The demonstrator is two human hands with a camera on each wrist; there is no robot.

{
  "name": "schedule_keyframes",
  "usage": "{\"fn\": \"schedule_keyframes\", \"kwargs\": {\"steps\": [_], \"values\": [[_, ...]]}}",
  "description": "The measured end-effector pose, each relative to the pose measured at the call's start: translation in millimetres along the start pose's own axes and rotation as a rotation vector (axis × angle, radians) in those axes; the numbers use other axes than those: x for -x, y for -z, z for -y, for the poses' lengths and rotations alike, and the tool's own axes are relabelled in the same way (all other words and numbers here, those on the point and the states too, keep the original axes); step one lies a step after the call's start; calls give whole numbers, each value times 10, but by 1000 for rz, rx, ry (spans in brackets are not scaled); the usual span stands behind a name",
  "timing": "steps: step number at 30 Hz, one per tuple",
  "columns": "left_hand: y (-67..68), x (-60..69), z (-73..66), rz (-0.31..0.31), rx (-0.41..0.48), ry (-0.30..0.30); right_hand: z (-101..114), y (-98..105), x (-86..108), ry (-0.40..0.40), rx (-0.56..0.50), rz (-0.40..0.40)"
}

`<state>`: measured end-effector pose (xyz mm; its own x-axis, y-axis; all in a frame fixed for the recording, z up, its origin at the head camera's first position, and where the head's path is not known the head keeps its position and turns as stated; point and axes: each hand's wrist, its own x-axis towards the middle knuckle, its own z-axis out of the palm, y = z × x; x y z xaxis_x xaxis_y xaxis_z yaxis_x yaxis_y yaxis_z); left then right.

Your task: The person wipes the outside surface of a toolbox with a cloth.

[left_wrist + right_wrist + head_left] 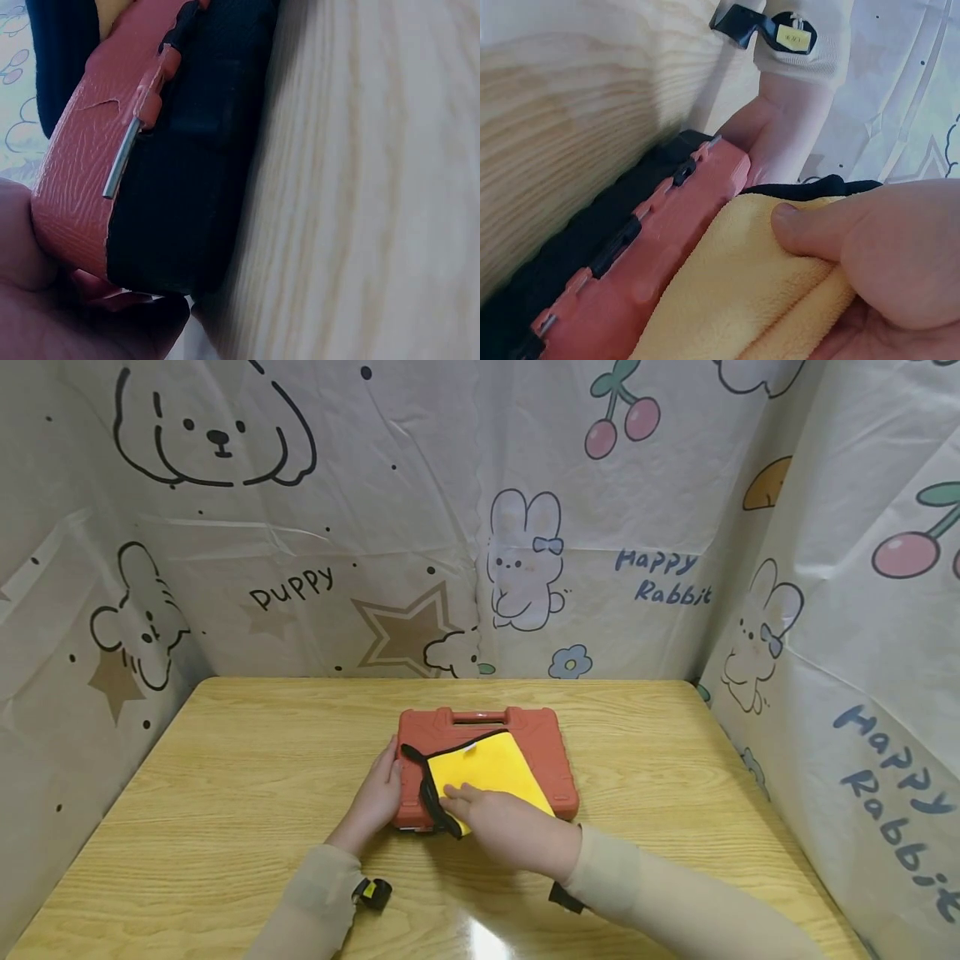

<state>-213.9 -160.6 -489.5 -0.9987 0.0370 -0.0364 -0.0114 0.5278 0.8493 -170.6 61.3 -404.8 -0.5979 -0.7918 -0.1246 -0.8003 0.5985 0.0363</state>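
Observation:
A red hard-plastic carrying case point(558, 768) with a black lower half point(187, 180) lies flat on the table, its handle point(480, 717) toward the back. My left hand point(386, 785) holds the case by its left end, gripping around the corner. Across the lid is spread a yellow cloth point(491, 760) with black trim, slanted and hanging toward the front edge. My right hand point(498, 822) presses on this cloth, fingers extended toward the left. In the right wrist view its thumb point(810, 229) lies along the fold; the other fingertips are hidden there.
The wooden table point(247, 752) extends around the case on all sides. Printed curtains point(420, 527) stand at the back and both sides. A black strap piece point(373, 893) sits at the left wrist, another point(566, 897) at the right.

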Motion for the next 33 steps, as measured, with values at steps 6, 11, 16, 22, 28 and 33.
{"fn": "schedule_keyframes", "kwargs": {"steps": [6,11,16,22,28,33], "values": [[9,-1,8,8,-3,13,-91,-17,-74,-25,-30,4],[13,0,5,10,4,14,-174,-5,-128,-59,-103,16],[17,6,-7,16,10,25,-258,9,-173,-78,-158,14],[20,4,-11,13,1,23,-354,24,-258,-117,-191,26],[11,-15,-20,32,41,29,-465,27,-340,-158,-224,41],[18,5,-34,25,35,18,-558,34,-409,-177,-264,32]]}}
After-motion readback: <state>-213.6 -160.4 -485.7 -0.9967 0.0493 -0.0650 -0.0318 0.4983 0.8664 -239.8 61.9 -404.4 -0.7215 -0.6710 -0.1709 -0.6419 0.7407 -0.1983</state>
